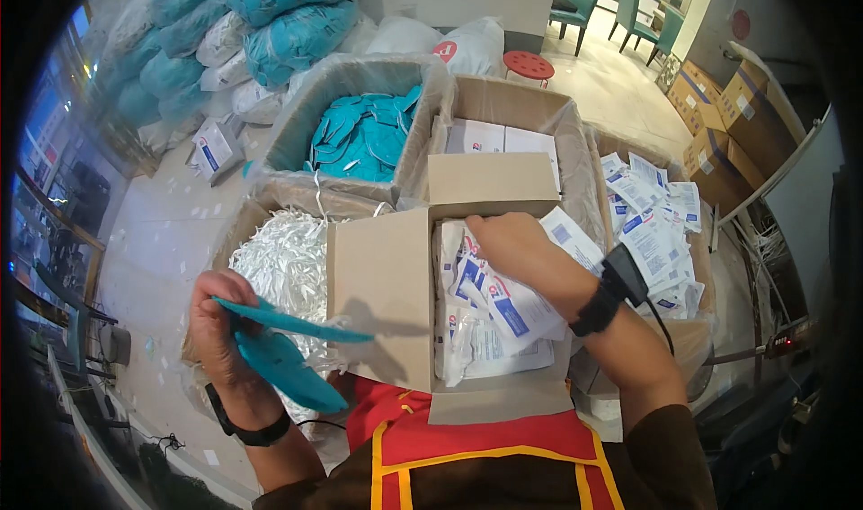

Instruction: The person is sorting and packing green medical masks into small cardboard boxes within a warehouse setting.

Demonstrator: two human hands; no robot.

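My left hand [225, 317] is closed on teal face masks [292, 366], folded flat and fanned apart, left of an open cardboard box [378, 294]. Inside that box lie white printed packets [517, 308], loosely layered, some in clear wrap. My right hand [512, 245] reaches over the packets near the box's far wall. Its fingers are curled, and their tips are hidden, so what they hold cannot be made out. Under my right wrist a white packet leans against the box's right side.
Behind stand a lined carton of teal masks [369, 141] and one with white boxes [476, 137]. White strips [279, 258] fill a carton at left; loose packets [652, 222] fill one at right. Stuffed bags [301, 38] pile up at far left. A red stool [529, 63] stands behind.
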